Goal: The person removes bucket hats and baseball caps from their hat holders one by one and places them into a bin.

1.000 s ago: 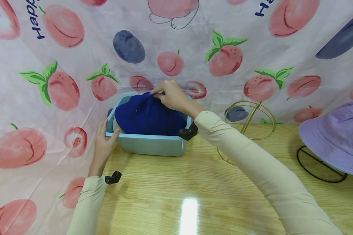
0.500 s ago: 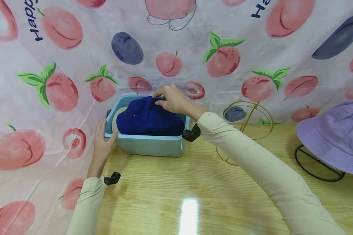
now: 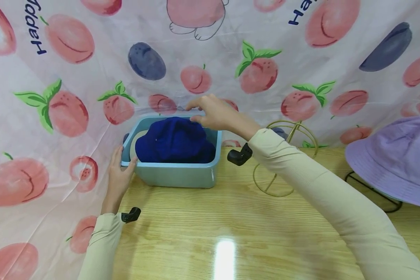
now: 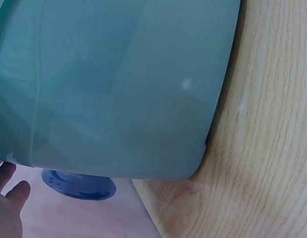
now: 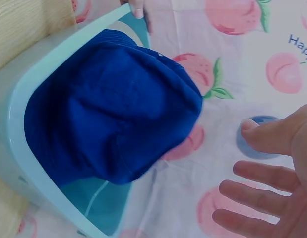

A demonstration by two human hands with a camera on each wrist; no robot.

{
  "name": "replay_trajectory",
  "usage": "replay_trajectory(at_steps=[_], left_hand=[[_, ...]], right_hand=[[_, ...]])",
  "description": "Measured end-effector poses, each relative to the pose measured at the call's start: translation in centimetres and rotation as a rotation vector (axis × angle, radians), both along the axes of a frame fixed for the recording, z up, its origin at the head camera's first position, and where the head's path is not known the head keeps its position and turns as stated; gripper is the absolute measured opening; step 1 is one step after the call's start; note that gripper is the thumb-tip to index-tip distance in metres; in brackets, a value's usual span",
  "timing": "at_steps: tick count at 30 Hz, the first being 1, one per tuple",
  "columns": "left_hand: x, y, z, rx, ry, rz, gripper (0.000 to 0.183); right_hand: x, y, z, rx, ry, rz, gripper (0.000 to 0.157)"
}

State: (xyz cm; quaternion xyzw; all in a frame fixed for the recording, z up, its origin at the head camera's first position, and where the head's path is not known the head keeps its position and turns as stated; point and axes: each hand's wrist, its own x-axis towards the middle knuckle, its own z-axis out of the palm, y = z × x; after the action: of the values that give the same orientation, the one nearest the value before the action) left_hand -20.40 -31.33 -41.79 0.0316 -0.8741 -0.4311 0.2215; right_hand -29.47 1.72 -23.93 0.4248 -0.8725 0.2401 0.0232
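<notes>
Nearby, the left hand [image 3: 119, 177] holds the corner of a rectangular pale-blue plastic box [image 3: 176, 175] containing a dark-blue cloth hat [image 3: 171, 142]; just beside the hat, the right hand [image 3: 217, 113] spreads wide, before a pale-pink fruit-printed sheet [image 3: 283, 29].

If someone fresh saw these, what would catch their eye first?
Probably the blue hat lying in the light-blue bin, against the fruit-print cloth. The open right hand hovers clear of it, and the left hand holds the bin's near left corner. Next comes the lilac hat at the head view's right edge.
</notes>
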Motion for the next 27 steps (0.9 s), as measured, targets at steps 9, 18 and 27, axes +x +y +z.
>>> replay_trajectory(at_steps=[9, 18, 27], left_hand=[[0.2, 0.0, -0.1, 0.010, -0.019, -0.011, 0.071], [0.2, 0.1, -0.1, 0.003, -0.013, -0.005, 0.070], [0.2, 0.1, 0.0, 0.007, 0.001, -0.001, 0.070]], right_hand=[[0.6, 2.8, 1.2, -0.041, 0.035, 0.005, 0.029], [1.4, 5.6, 1.8, -0.047, 0.072, -0.018, 0.027], [2.2, 8.3, 1.9, -0.086, 0.117, -0.006, 0.029]])
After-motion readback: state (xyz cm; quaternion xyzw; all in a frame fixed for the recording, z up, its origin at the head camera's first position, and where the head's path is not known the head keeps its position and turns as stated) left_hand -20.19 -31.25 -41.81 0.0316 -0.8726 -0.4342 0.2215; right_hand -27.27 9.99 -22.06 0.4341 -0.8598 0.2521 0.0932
